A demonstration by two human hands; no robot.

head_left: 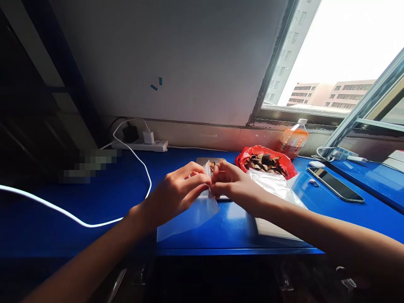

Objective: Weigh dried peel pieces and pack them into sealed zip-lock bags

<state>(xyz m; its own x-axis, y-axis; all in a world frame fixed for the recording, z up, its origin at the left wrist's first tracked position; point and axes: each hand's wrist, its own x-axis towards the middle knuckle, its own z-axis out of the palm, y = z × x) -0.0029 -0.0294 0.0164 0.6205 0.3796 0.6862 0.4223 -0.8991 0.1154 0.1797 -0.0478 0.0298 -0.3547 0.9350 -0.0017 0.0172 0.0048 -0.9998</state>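
Observation:
A clear plastic bag [188, 216] hangs slanted over the blue table, its upper edge bunched between my hands. My left hand [183, 185] pinches that edge with thumb and fingers. Right beside it, my right hand [235, 181] is closed at the same edge, its fingertips nearly touching the left ones. Behind my hands lies a flat grey device [200, 160], mostly covered, with some brownish bits on it. To the right, an opened red plastic bag [244, 156] holds many dried dark brown pieces [267, 162]. A stack of clear bags [274, 185] lies near my right forearm.
An orange drink bottle [294, 138] stands behind the red bag. Farther right lie a phone [336, 184] and a small white case [316, 164]. A power strip [151, 145] with chargers sits at the wall; its white cable [145, 168] curves across the left side. A pale board [274, 229] lies under the clear bags.

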